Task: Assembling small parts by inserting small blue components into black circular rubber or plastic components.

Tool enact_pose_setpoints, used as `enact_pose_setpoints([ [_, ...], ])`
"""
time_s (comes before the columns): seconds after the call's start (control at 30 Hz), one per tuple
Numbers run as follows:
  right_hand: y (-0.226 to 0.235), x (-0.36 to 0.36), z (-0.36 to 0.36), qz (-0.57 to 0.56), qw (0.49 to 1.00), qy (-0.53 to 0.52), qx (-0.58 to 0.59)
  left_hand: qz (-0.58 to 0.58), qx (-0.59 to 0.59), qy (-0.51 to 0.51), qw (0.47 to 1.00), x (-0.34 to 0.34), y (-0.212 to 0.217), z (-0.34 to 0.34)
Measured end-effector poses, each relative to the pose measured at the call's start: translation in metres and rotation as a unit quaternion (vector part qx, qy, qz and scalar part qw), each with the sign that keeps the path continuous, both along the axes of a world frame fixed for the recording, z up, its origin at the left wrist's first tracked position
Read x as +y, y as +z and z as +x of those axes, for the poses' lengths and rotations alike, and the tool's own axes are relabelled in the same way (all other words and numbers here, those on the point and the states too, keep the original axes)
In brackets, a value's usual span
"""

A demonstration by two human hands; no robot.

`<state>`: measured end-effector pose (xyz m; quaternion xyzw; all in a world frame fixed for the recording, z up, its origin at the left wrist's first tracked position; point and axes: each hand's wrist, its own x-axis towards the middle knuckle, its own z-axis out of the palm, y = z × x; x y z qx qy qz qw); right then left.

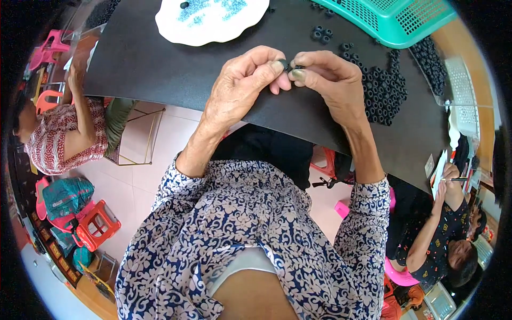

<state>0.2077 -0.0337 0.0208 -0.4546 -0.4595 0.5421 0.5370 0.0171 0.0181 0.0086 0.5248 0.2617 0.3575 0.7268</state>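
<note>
Over the near edge of the dark table (144,64), my two hands meet fingertip to fingertip. My left hand (242,77) pinches a small black ring-shaped piece (284,64) between thumb and forefinger. My right hand (333,77) is closed in a pinch right beside it, thumb and finger pressed at a dark bit whose shape is mostly hidden. To the right of my right hand spreads a pile of small black rings (384,96). Beyond my left hand stands a white scalloped plate (213,37) with blue specks and one black piece (184,5) on it.
A green plastic basket (410,40) stands at the far right, with a few black rings (321,34) near it. More black pieces (429,64) fill a clear tray at the right edge. One person (64,128) sits at the left; another (442,240) writes at the right.
</note>
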Motion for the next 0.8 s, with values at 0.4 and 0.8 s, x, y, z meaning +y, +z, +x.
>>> enact_pose_setpoints([
  [0.4, -0.003, -0.0021, -0.0027, 0.039, 0.998, -0.01, -0.04, -0.013, -0.012, 0.032, 0.999, -0.0047, -0.0021, -0.0017],
  [0.8, -0.0037, -0.0059, -0.0059, 0.039, 0.999, 0.004, 0.001, 0.008, -0.006, 0.018, 1.0, -0.0065, -0.0016, -0.0047],
])
